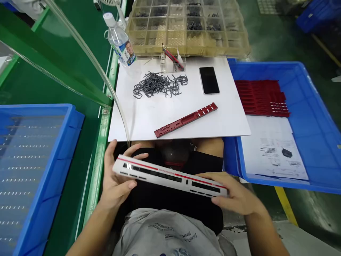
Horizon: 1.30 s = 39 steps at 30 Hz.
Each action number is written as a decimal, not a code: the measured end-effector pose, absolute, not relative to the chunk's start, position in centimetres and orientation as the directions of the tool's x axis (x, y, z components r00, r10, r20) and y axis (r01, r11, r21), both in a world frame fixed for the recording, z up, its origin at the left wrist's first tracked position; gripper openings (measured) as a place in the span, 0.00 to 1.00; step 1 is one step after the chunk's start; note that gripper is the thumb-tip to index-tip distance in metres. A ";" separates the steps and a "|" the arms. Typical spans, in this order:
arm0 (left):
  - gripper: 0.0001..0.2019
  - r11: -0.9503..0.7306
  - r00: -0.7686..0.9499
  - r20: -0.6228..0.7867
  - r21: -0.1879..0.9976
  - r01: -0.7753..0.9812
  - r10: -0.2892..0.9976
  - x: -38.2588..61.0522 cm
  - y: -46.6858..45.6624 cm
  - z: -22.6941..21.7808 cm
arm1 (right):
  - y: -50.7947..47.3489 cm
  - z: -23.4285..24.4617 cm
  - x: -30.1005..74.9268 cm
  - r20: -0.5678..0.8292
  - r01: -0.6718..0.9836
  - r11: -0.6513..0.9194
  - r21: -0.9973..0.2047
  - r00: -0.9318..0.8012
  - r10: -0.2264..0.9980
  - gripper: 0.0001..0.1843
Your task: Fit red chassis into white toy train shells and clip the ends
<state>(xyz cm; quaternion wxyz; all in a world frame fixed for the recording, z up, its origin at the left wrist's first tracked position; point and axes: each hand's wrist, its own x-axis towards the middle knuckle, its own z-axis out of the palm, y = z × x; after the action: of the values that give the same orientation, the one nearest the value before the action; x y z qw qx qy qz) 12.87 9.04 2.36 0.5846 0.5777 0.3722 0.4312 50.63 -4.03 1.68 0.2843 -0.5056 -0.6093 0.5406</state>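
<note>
A white model train car body (170, 179) with a red stripe and dark windows spans between my hands, above my lap. My left hand (115, 181) supports its left end, with the thumb on the near side and some fingers spread behind. At the other end, my right hand (234, 192) grips it between thumb and fingers. On the white board ahead lies a long dark-red plastic train part (185, 120), slanting up to the right. Beyond it is a loose pile of small dark-grey plastic pieces (157, 85).
A phone (209, 80), a small clear box (172, 64) with red-handled pliers, and a water bottle (119, 41) stand around the board. Behind is a compartment tray (186, 49). Blue bins (306, 124) flank both sides; the right one holds red parts (259, 97). A clear tube (106, 81) hangs left.
</note>
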 end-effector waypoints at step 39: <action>0.15 -0.710 0.598 0.383 0.396 0.582 0.704 20.3 19.8 1.9 | 19.9 1.6 66.5 0.032 0.643 0.189 -0.742 -0.248 0.968 0.25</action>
<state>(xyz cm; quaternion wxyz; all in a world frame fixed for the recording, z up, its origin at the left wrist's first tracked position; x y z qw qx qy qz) 20.30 19.84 1.92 0.1159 0.8864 0.3626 0.2633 66.51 19.92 1.64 0.2604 -0.5552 -0.7257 0.3119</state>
